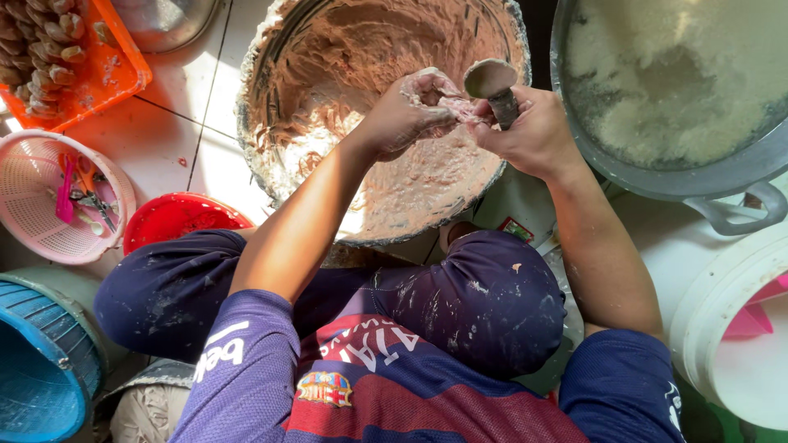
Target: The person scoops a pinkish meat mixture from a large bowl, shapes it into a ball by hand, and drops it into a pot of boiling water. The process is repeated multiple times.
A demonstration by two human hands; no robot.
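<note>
Dark blue knees [484, 299] and our striped shirt [361, 385] sit closest to us, right under our chin. Past them, our two arms reach out over a big bowl of pink paste [386, 115].

Our left hand [406, 111] is curled shut around a lump of paste [447, 105]. It is all sticky and pale with the stuff. Some paste pokes out at the top of the fist, between thumb and finger. Our right hand [533, 131] is closed tight on the handle of a spoon [491, 82]. The round end of the spoon points up and sits just beside that bit of paste, touching it or almost touching (we cannot quite tell which).

To do this well, we think we should squeeze softly, so only a small ball comes out. Then the spoon should slide under it in one clean scoop. If we squeeze too hard, the lump may come out big and messy. It helps to keep both hands over the bowl, so drips fall back in.

So the lump is inside the left fist, and the spoon is just to its right, above the far side of the bowl.

On our right stands a grey pot of pale liquid [673, 82]. On our left are an orange tray [98, 74] with little pieces on it, a pink basket [57, 201] and a red bowl [176, 217].
</note>
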